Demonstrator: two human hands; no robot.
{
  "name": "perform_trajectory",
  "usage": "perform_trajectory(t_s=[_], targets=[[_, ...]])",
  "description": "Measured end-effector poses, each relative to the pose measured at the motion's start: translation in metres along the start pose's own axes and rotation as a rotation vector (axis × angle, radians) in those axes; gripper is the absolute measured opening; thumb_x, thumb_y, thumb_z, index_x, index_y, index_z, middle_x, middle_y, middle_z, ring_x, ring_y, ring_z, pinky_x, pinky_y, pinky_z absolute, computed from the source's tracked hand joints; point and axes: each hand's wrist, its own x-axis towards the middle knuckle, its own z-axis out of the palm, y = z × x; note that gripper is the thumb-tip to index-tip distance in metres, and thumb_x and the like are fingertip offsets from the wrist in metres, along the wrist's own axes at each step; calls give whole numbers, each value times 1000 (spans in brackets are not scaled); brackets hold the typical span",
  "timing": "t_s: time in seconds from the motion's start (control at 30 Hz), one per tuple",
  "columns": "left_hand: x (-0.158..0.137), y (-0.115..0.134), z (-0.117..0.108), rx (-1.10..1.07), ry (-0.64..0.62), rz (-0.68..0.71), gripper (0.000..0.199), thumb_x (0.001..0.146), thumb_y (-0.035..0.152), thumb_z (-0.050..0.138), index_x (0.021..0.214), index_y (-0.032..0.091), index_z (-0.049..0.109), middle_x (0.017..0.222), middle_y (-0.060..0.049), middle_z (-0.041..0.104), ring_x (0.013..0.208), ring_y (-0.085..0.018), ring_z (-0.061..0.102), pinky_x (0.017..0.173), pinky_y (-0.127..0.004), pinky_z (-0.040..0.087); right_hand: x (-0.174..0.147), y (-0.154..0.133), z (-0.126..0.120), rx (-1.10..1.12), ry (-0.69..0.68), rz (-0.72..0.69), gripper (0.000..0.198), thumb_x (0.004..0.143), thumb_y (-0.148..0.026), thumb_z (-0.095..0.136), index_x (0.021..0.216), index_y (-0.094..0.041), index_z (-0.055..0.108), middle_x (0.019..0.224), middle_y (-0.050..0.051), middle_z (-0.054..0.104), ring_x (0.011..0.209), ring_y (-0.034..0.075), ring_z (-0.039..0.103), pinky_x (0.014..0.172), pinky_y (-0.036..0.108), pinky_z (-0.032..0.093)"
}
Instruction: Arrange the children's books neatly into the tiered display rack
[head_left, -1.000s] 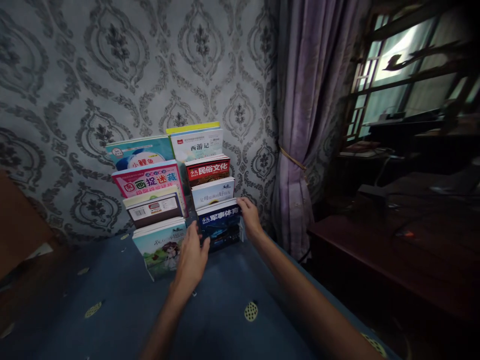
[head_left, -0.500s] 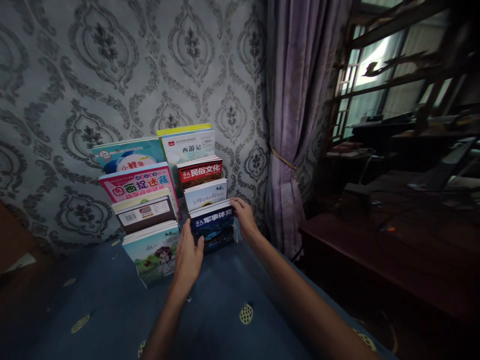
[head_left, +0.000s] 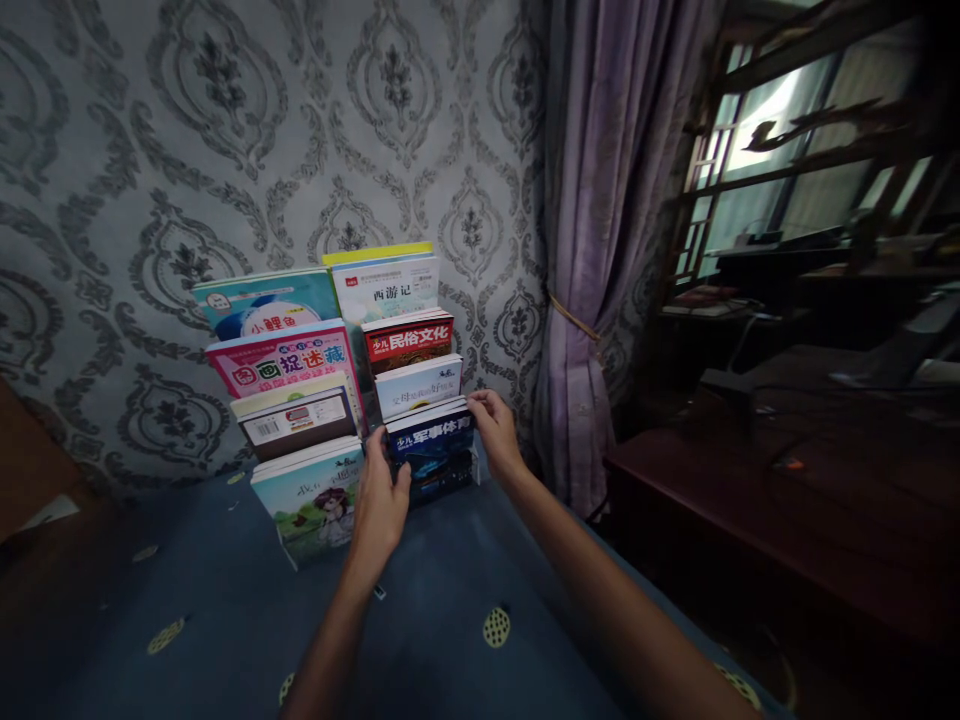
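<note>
Books stand upright in two tiered columns. At the front of the right column is a dark blue book (head_left: 431, 460) with white Chinese lettering. My left hand (head_left: 382, 495) grips its left edge, thumb in front and fingertips partly hidden. My right hand (head_left: 495, 430) pinches its upper right corner with bent fingers. Behind it rise a pale blue-white book (head_left: 420, 385), a red book (head_left: 412, 342) and a taller white book (head_left: 390, 285). Left of my left hand stands a green illustrated book (head_left: 311, 510), with a brown-backed book (head_left: 296, 422), a pink book (head_left: 281, 362) and a teal book (head_left: 259, 300) behind.
A dark blue cloth (head_left: 442, 620) with yellow spots covers the surface beneath the books. Patterned wallpaper (head_left: 262, 180) rises behind them. A tied purple curtain (head_left: 585, 250) hangs to the right, beside a dark red wooden surface (head_left: 705, 480). A brown box (head_left: 30, 460) sits far left.
The view has shifted slightly, so the scene sits a little further right. Both hands keep their places at the edges of the dark blue book, and the books' arrangement looks the same.
</note>
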Motion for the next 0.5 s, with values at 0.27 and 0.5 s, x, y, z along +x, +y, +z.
perform_trajectory(t_s=[0.27, 0.5], targets=[[5, -2, 1, -181, -54, -73, 49, 91, 19, 47, 138, 21, 32, 135, -16, 55, 107, -23, 66, 90, -40, 54, -2, -7, 0, -19, -15, -17, 26, 74, -41, 55, 84, -21, 69, 78, 3, 70, 82, 23, 60, 73, 32, 43], [4, 4, -2, -195, -58, -110, 49, 90, 15, 46, 137, 23, 34, 134, -14, 57, 114, -23, 63, 93, -40, 53, -1, -5, -1, -24, -29, -28, 31, 74, -40, 55, 91, -20, 71, 87, 5, 72, 85, 24, 61, 76, 33, 45]])
